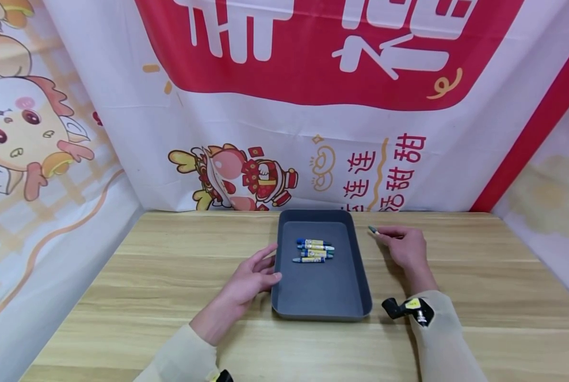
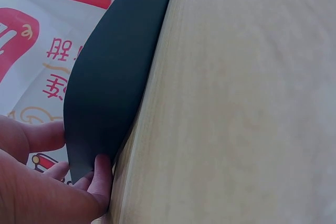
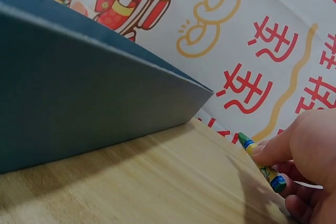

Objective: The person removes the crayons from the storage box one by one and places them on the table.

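Note:
A dark grey rectangular tray (image 1: 320,292) lies on the wooden table. Several crayons (image 1: 315,253) with yellow-and-blue wrappers are laid side by side in its far half. At the tray's left wall, my left hand (image 1: 251,278) holds the edge, thumb over the rim and fingers along the outer side, as the left wrist view also shows. To the right of the tray, my right hand (image 1: 405,246) pinches a green crayon (image 3: 262,163) between thumb and fingers. Its green tip points toward the tray's far right corner, close over the table.
Wooden table surface (image 1: 170,265) extends on both sides of the tray. A white cloth backdrop (image 1: 265,122) with red print hangs along the table's far edge, and printed cloth (image 1: 41,212) covers the left side. A black wrist camera (image 1: 408,309) sits on the right sleeve.

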Tool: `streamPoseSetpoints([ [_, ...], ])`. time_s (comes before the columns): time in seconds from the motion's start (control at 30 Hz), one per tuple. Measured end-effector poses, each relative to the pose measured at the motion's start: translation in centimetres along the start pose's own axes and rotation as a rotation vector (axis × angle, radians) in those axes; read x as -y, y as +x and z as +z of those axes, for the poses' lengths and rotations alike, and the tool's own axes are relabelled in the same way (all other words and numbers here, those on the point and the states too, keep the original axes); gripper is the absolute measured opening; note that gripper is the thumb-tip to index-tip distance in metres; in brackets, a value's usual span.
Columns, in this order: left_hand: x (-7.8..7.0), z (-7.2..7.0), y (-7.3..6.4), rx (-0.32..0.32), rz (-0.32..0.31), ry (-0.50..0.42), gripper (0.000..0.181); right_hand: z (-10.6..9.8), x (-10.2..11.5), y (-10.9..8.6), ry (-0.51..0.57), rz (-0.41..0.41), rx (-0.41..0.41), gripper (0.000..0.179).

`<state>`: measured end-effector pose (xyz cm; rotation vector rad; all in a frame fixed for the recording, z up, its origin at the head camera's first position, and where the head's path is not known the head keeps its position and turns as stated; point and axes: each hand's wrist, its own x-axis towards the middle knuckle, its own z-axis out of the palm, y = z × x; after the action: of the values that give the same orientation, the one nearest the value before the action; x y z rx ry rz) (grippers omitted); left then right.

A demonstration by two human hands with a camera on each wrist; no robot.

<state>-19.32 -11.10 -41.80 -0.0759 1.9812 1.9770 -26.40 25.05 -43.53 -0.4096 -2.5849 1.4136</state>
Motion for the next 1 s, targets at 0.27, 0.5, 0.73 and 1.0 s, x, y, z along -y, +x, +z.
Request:
streamPoseSetpoints([
  [0.27,0.05,0.05,0.02,-0.003,-0.002,-0.003,0.073,0.03,-0.43,0.01,-0.045,-0.024,-0.018,0.027],
  [0.5,-0.01,0.06,0.00,-0.006,-0.003,-0.001,0.072,0.06,-0.63,0.05,-0.083,-0.046,-0.032,0.026],
  [0.73,-0.04,0.04,-0.05,-0.006,-0.009,0.002,0.071,0.00,-0.68,0.09,-0.100,-0.046,-0.031,0.025],
  [1.0,-0.14,0.09,-0.04,-0.003,-0.010,0.000,0.071,0.06,-0.86,0.17,-0.116,-0.057,-0.042,0.027],
])
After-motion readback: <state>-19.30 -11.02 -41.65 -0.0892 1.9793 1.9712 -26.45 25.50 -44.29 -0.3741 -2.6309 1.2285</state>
